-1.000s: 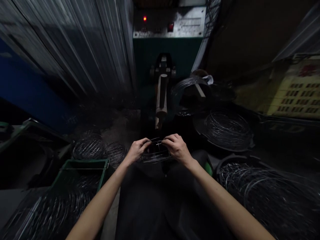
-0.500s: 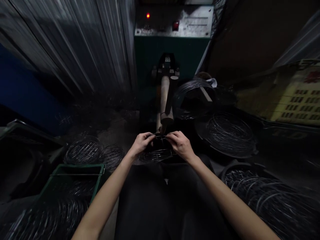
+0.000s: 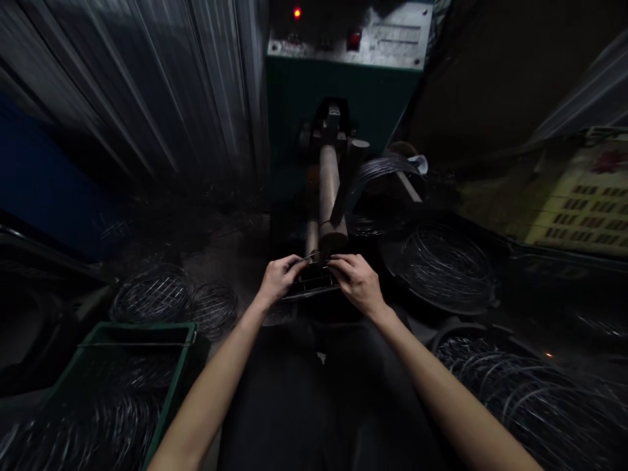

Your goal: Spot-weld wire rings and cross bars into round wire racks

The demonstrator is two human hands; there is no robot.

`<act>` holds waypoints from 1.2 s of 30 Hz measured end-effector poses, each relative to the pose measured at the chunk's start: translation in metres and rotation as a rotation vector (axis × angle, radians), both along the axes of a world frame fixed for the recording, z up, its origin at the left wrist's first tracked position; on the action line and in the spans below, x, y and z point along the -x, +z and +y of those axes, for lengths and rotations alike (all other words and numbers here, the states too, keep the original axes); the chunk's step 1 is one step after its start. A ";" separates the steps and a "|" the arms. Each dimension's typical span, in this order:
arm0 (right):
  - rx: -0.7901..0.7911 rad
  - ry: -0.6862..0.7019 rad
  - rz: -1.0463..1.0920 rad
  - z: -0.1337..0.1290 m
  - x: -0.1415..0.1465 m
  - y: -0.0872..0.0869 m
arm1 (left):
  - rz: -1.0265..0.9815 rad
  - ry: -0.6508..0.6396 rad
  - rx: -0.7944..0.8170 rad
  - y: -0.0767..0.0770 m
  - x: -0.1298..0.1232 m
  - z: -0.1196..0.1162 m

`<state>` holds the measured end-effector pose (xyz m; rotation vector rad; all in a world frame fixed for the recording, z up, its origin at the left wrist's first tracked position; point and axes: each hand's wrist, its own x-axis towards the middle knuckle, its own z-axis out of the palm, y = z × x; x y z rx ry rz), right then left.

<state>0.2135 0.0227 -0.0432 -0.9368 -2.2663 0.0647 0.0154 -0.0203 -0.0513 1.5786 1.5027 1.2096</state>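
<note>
My left hand [image 3: 280,280] pinches a round wire rack [image 3: 312,292], thumb and fingers pressed together at its far side. Opposite it, my right hand [image 3: 357,282] is closed in the same way on the rack's right part. The rack is dim and partly hidden by my fingers; its curved near rim and a few cross wires show between the hands. Just beyond my fingertips, the thick metal arm of a welding machine [image 3: 330,186] comes down to the rack's far edge. Whether its tip presses on the wire I cannot tell.
Finished-looking wire grids [image 3: 152,294] lie at left, behind a green crate [image 3: 189,353] of wire pieces. On the right are a pan of wire rings [image 3: 446,268], a tub of wire hoops [image 3: 534,386] and a yellow crate [image 3: 583,209]. A control panel [image 3: 343,39] shows a red light.
The rack has shifted slightly away from me, toward the machine's tip, and its near rim sits higher. Both hands keep their grip. The head view has tilted a little, and a spark glows at right.
</note>
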 end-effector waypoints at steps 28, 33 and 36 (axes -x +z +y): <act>-0.012 -0.036 0.045 0.008 -0.001 -0.010 | 0.084 0.078 -0.032 -0.003 -0.002 0.004; -0.008 -0.043 0.036 0.007 0.001 -0.008 | 0.074 0.096 -0.017 -0.004 -0.003 0.004; 0.011 -0.056 0.028 0.007 0.002 -0.007 | 0.069 0.102 -0.003 -0.004 -0.003 0.004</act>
